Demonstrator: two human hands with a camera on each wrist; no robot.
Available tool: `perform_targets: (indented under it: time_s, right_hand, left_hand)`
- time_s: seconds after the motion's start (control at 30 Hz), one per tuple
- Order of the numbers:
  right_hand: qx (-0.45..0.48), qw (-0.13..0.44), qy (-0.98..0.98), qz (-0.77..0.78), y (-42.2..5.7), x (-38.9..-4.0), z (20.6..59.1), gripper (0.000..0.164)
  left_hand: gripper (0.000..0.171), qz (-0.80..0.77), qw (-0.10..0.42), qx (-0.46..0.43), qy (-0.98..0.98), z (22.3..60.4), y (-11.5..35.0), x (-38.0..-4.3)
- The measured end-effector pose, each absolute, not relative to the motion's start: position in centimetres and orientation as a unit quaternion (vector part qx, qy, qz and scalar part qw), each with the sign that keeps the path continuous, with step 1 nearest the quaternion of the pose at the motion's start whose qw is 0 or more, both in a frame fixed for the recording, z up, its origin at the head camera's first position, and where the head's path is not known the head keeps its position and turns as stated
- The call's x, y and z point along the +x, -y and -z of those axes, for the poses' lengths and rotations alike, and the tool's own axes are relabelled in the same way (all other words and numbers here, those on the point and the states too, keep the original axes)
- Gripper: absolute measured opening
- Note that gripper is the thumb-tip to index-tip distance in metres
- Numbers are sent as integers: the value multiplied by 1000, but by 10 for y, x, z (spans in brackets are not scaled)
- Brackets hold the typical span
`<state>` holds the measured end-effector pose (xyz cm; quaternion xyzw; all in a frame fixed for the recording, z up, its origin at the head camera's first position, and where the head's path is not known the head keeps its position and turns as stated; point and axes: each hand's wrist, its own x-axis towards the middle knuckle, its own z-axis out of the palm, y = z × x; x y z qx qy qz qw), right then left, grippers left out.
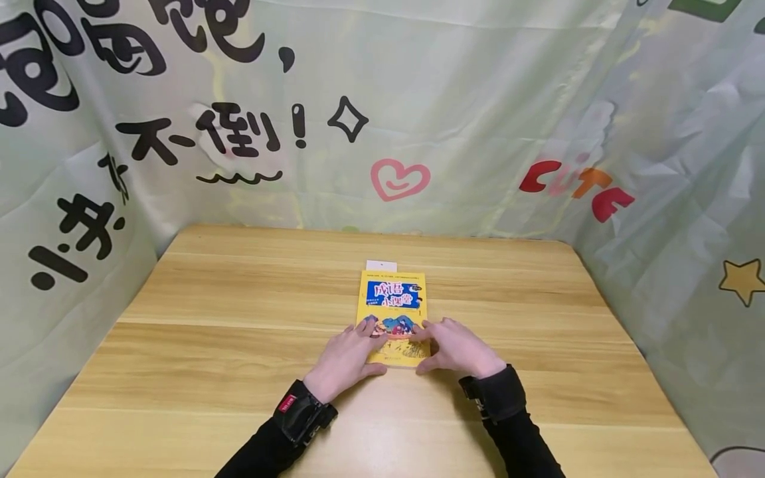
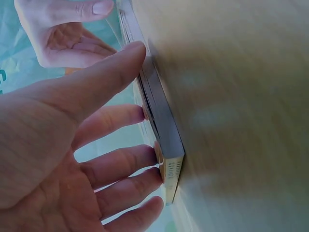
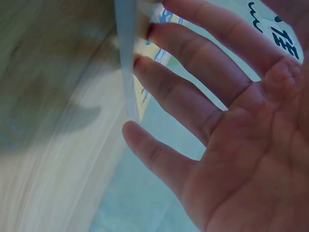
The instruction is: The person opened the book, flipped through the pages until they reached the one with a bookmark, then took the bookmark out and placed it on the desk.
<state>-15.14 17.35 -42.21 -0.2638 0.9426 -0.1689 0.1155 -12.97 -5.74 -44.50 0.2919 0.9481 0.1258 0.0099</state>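
Observation:
A yellow paperback book (image 1: 393, 352) with a blue title panel lies flat on the wooden table, cover up. From its far edge sticks out a white card (image 1: 381, 265). My left hand (image 1: 346, 355) rests its fairly straight fingers on the lower left of the cover, and its thumb is at the near page edge (image 2: 164, 116). On the other side, my right hand (image 1: 457, 348) touches the right part of the book with extended fingers. Its thumb lies near the lower right corner. In the right wrist view the fingers (image 3: 178, 92) meet the book's side (image 3: 126, 58).
The wooden table (image 1: 239, 299) extends around the book on all sides. Printed cloth walls (image 1: 478, 99) with lettering, a heart and a star enclose its back, left and right. A black wrist strap (image 1: 301, 411) is on each forearm.

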Motion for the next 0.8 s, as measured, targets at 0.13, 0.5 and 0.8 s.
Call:
perform_targets:
  time_s: [0.13,0.5,0.8]
  right_hand:
    - [-275,111,-941,163,-173,-151,420,52]
    - [-295,86,-942,137,-168,-149,419,61]
    - [-300,65,-947,100,-165,-147,419,57]
  left_hand:
    - [59,-123,9,294,-948,446,58,-130]
    - [54,-127,6,296,-947,446,59,-130]
    - [57,-124,-1,307,-944,446,60,-131]
